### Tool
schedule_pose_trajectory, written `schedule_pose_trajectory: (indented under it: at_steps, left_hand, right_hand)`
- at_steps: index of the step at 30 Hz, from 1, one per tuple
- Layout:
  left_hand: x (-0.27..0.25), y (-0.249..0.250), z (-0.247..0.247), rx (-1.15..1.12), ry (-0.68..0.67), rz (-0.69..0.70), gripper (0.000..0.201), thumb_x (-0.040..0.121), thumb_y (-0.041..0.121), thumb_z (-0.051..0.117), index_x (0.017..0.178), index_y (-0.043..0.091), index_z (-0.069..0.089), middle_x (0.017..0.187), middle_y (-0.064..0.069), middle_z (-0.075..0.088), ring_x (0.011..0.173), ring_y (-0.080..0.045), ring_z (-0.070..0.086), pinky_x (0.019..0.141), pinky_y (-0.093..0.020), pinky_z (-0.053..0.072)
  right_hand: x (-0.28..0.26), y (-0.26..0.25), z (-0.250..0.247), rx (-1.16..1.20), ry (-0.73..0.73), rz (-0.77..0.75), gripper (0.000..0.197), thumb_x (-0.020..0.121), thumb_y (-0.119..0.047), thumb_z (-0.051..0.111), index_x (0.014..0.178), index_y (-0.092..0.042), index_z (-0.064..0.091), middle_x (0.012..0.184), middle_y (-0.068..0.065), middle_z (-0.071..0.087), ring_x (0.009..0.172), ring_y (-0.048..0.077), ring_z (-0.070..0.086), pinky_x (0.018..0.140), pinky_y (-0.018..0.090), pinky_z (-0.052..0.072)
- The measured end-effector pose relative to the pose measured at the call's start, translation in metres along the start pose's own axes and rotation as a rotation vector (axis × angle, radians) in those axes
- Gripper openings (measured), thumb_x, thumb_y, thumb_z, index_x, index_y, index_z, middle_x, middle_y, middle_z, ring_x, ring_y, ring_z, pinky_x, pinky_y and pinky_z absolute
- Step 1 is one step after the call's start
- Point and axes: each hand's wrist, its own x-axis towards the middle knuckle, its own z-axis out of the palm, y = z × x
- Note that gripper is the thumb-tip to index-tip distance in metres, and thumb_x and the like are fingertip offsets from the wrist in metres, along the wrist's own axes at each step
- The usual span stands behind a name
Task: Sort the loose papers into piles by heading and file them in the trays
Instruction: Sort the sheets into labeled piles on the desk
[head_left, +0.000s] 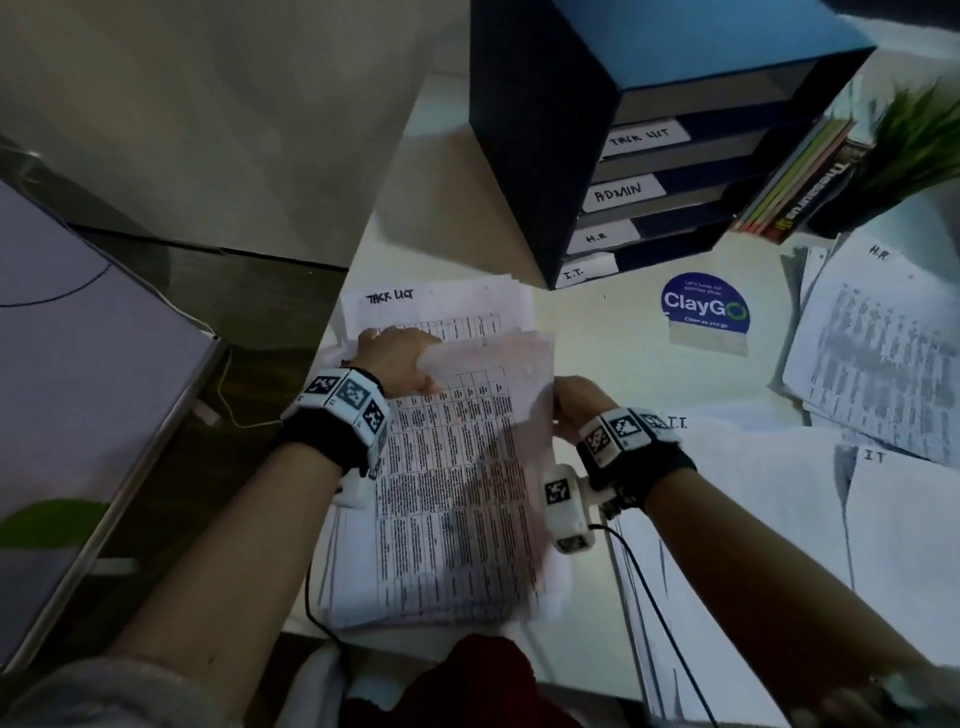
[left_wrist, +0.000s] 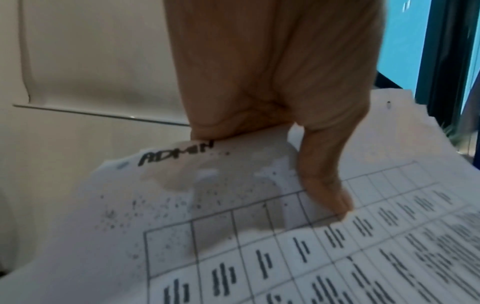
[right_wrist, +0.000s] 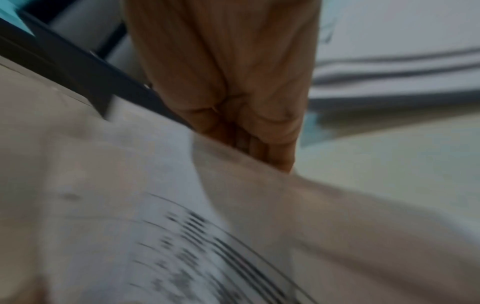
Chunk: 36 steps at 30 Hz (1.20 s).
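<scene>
A: Both hands on the ADMIN stack, near desk edge. Left hand pinches its top left corner, thumb on the grid, fingers under.

B: Right hand?

A: Grips the stack's right edge; the sheet curls up there. Wrist view blurred.

B: Other piles?

A: TASK LIST pile just behind, H.R pile far right, I.T. pile beside the right wrist. Labelled trays behind.
</scene>
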Motion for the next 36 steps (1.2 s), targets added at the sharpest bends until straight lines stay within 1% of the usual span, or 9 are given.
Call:
schedule_pose_trajectory:
  at_steps: [5, 8, 10, 13, 17, 20, 26, 32, 36]
  left_hand:
    - [0.024, -0.01, 0.028, 0.104, 0.011, -0.098, 0.056, 0.084, 0.036, 0.063, 0.134, 0.024, 0.042, 0.135, -0.011, 0.048, 0.13, -0.028, 0.035, 0.108, -0.04, 0.016]
    - [0.026, -0.004, 0.038, 0.211, 0.066, -0.156, 0.06, 0.084, 0.035, 0.063, 0.136, 0.017, 0.037, 0.139, -0.012, 0.042, 0.132, -0.029, 0.03, 0.112, -0.047, 0.013]
    - [0.023, 0.003, 0.042, 0.211, 0.138, -0.182, 0.065, 0.082, 0.029, 0.067, 0.136, 0.012, 0.034, 0.141, -0.012, 0.035, 0.132, -0.032, 0.027, 0.113, -0.051, 0.012]
    - [0.018, 0.027, 0.052, 0.135, 0.235, -0.16, 0.07, 0.08, 0.021, 0.069, 0.138, 0.01, 0.031, 0.142, -0.015, 0.028, 0.131, -0.035, 0.028, 0.111, -0.049, 0.019]
    - [0.003, 0.088, 0.075, -0.188, 0.192, 0.044, 0.038, 0.085, 0.012, 0.062, 0.121, 0.006, 0.051, 0.128, -0.014, 0.042, 0.114, -0.03, 0.051, 0.095, -0.036, 0.041]
    - [-0.012, 0.13, 0.098, -0.263, 0.108, 0.149, 0.034, 0.09, 0.015, 0.056, 0.123, 0.009, 0.051, 0.123, -0.009, 0.047, 0.106, -0.025, 0.055, 0.089, -0.032, 0.042]
    - [-0.018, 0.166, 0.128, -0.208, 0.046, 0.095, 0.05, 0.091, 0.015, 0.055, 0.137, 0.009, 0.038, 0.136, -0.009, 0.034, 0.112, -0.028, 0.051, 0.099, -0.038, 0.041]
    - [-0.02, 0.174, 0.133, -0.241, 0.119, 0.051, 0.054, 0.088, 0.013, 0.057, 0.138, 0.013, 0.037, 0.135, -0.008, 0.033, 0.112, -0.029, 0.053, 0.098, -0.038, 0.042]
    - [-0.025, 0.176, 0.133, -0.283, 0.188, 0.133, 0.049, 0.087, 0.009, 0.058, 0.132, 0.018, 0.043, 0.132, -0.006, 0.04, 0.105, -0.027, 0.056, 0.093, -0.034, 0.044]
  right_hand:
    - [-0.031, -0.022, -0.036, 0.154, 0.024, -0.203, 0.028, 0.094, 0.001, 0.03, 0.108, 0.001, 0.054, 0.084, 0.009, 0.059, 0.076, 0.021, 0.058, 0.075, 0.032, 0.043]
    - [-0.05, -0.024, -0.082, 0.019, 0.092, -0.352, 0.027, 0.091, 0.002, 0.042, 0.115, 0.003, 0.054, 0.087, 0.008, 0.063, 0.081, 0.02, 0.061, 0.081, 0.031, 0.044]
    - [-0.057, -0.014, -0.111, -0.193, 0.2, -0.44, 0.025, 0.086, 0.002, 0.052, 0.111, 0.003, 0.058, 0.089, 0.013, 0.066, 0.079, 0.022, 0.062, 0.074, 0.027, 0.045]
    - [-0.056, 0.018, -0.143, -0.715, 0.311, -0.487, 0.031, 0.08, -0.004, 0.066, 0.11, -0.004, 0.06, 0.105, 0.016, 0.065, 0.098, 0.028, 0.061, 0.084, 0.029, 0.044]
    - [-0.051, 0.062, -0.153, -1.227, 0.254, -0.335, 0.07, 0.076, -0.024, 0.072, 0.135, -0.022, 0.037, 0.135, 0.003, 0.044, 0.126, 0.024, 0.037, 0.101, 0.043, 0.029]
    - [-0.049, 0.073, -0.157, -1.271, 0.302, -0.378, 0.069, 0.074, -0.028, 0.072, 0.133, -0.02, 0.036, 0.133, 0.003, 0.044, 0.126, 0.023, 0.036, 0.102, 0.045, 0.025]
    - [-0.05, 0.086, -0.152, -1.389, 0.31, -0.617, 0.028, 0.084, -0.016, 0.057, 0.112, -0.013, 0.056, 0.117, 0.006, 0.05, 0.118, 0.023, 0.044, 0.103, 0.04, 0.021]
    - [-0.051, 0.092, -0.156, -1.346, 0.208, -0.802, 0.033, 0.083, -0.014, 0.061, 0.115, -0.014, 0.063, 0.148, 0.009, 0.03, 0.137, 0.025, 0.025, 0.105, 0.038, 0.023]
    - [-0.046, 0.086, -0.156, -1.344, 0.202, -0.877, 0.029, 0.078, -0.006, 0.064, 0.107, -0.012, 0.068, 0.15, 0.01, 0.029, 0.139, 0.027, 0.025, 0.109, 0.041, 0.022]
